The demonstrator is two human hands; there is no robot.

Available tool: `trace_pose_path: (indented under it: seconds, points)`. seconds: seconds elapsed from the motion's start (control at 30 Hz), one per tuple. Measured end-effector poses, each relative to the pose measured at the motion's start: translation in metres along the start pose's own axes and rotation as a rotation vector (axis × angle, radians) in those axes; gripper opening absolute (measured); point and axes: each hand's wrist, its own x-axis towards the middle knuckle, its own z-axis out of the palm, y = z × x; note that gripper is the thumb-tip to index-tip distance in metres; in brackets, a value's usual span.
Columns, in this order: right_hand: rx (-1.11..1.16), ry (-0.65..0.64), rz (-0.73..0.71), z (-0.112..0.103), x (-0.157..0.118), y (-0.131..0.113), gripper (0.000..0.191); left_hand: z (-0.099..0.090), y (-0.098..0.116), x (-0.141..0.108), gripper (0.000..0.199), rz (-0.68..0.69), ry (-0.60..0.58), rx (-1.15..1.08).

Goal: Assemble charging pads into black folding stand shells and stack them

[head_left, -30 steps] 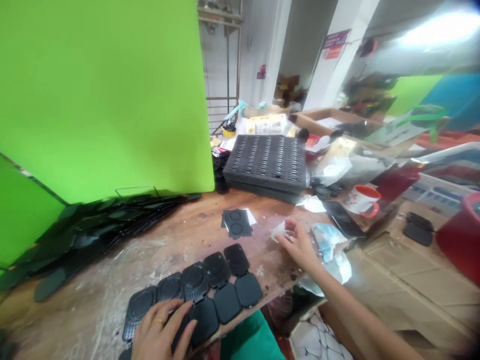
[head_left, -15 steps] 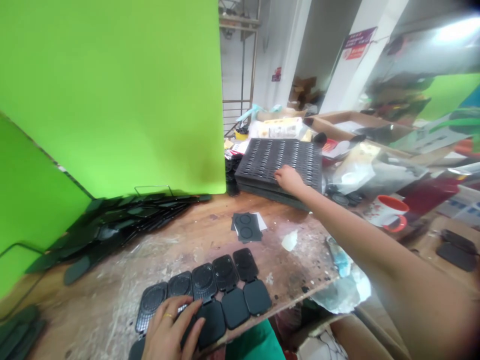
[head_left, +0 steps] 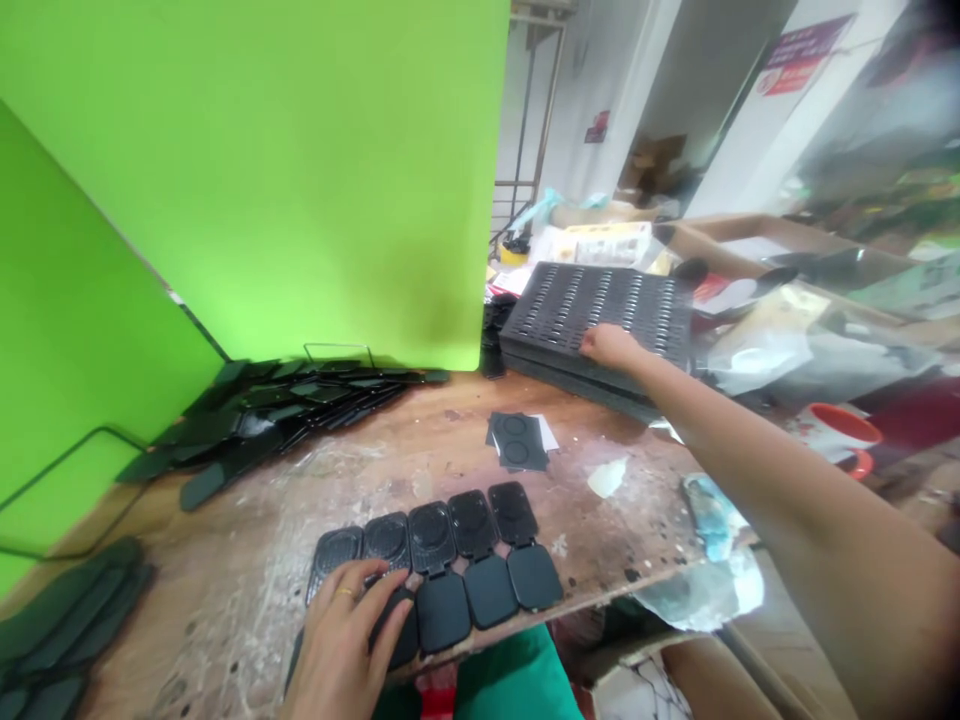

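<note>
Several black hinged cases (head_left: 453, 585) lie unfolded in a row along the table's near edge. Their upper halves have round ring-shaped recesses, and the lower halves are smooth. My left hand (head_left: 349, 630), a ring on one finger, rests over the leftmost cases with fingers spread and hides part of them. Farther off at the right, my right hand (head_left: 611, 347) is at the front part of a black foam tray (head_left: 555, 325) with rows of slots holding small shiny strips. Its fingers are pinched together; whatever is between them is too small to make out.
Dark flat pieces (head_left: 300, 405) are heaped against the green partition (head_left: 300, 180), more at lower left (head_left: 75, 620). Thin dark sheets with ring outlines (head_left: 519, 440) and a white scrap (head_left: 607, 478) lie mid-table. A red-rimmed mug (head_left: 840, 430), plastic bags and cartons crowd the right.
The camera view has turned, so the scene sits farther right and a little higher. Both hands stay about where they were, left on the cases and right at the foam tray.
</note>
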Motion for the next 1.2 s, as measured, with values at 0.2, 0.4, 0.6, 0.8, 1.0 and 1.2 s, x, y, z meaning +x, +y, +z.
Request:
trace_pose_path:
  seconds: [0.2, 0.4, 0.6, 0.8, 1.0, 1.2]
  points:
    - [0.077, -0.006, -0.038, -0.005, 0.0, 0.008, 0.018, -0.001, -0.001, 0.0, 0.029, -0.032, -0.005, -0.02]
    - [0.276, 0.141, -0.108, -0.011, -0.014, 0.012, 0.017, 0.0, 0.0, 0.003, 0.028, -0.052, -0.011, -0.022]
    - [0.545, 0.311, -0.076, -0.034, -0.04, 0.002, 0.015, 0.008, 0.005, 0.008, 0.026, -0.09, -0.108, -0.055]
    - [1.038, 0.033, -0.104, -0.033, -0.1, -0.03, 0.02, 0.012, 0.024, 0.024, 0.022, -0.105, -0.206, -0.095]
    - [1.31, -0.234, -0.087, 0.012, -0.158, -0.061, 0.031, 0.015, 0.048, 0.044, 0.023, -0.084, -0.309, -0.113]
    - [0.923, 0.064, -0.404, 0.072, -0.213, -0.089, 0.012, 0.026, 0.063, 0.056, 0.033, -0.085, -0.39, -0.038]
